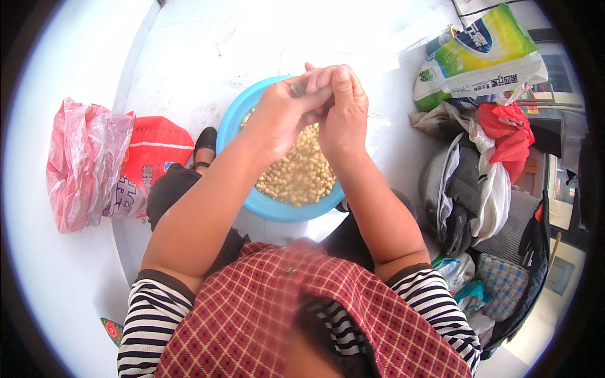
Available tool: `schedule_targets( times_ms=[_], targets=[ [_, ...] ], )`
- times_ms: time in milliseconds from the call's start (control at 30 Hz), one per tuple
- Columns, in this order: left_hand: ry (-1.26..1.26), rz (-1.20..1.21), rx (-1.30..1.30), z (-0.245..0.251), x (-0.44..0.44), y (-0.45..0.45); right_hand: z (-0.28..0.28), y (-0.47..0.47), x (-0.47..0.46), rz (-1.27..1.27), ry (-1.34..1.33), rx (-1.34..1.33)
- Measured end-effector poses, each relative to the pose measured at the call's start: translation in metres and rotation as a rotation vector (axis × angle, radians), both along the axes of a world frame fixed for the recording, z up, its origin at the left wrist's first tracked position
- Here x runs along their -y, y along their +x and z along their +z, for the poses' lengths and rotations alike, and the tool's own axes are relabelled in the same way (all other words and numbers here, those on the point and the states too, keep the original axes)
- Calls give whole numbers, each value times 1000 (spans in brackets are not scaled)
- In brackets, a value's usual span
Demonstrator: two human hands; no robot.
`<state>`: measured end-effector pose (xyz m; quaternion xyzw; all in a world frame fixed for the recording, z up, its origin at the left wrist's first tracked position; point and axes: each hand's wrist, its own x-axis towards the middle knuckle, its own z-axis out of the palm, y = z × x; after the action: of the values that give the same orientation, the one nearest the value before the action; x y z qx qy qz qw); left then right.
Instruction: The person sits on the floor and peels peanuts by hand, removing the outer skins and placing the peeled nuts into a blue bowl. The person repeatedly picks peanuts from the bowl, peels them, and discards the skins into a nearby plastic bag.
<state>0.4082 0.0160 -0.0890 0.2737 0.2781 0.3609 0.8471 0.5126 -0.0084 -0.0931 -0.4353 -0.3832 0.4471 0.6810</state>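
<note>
Above a round blue plastic basin (288, 216) my two hands meet, raised near its far rim. My left hand (286, 111) has its thumb stretched across to the fingers of my right hand (347, 101). Between the left thumb and forefinger shows a small greyish-brown thing (298, 89), mostly covered by the fingers. My right fingers curl in against the left hand, thumb upward; whether they pinch anything is hidden. Many peanuts in their shells (298, 175) fill the basin below, and the forearms cover part of them.
The basin stands on a white floor (198, 61) between my knees. To the left are a crumpled pink plastic bag (78, 165) and a red printed sack (160, 141). On the right lie a green-and-white printed sack (482, 61), a red bag (508, 134) and a heap of dark cloth (465, 189).
</note>
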Motion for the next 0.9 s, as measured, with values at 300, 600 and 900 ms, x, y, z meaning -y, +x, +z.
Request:
schedule_targets(
  times_ms=[300,600,900],
  targets=[
    [-37,30,-2,-10,0,0,7,-3,3,10,-108,-43],
    [12,-73,100,-3,-4,-4,18,6,3,6,-192,260],
    [-22,-117,12,3,-9,-10,14,0,10,26,-267,348]
  ],
)
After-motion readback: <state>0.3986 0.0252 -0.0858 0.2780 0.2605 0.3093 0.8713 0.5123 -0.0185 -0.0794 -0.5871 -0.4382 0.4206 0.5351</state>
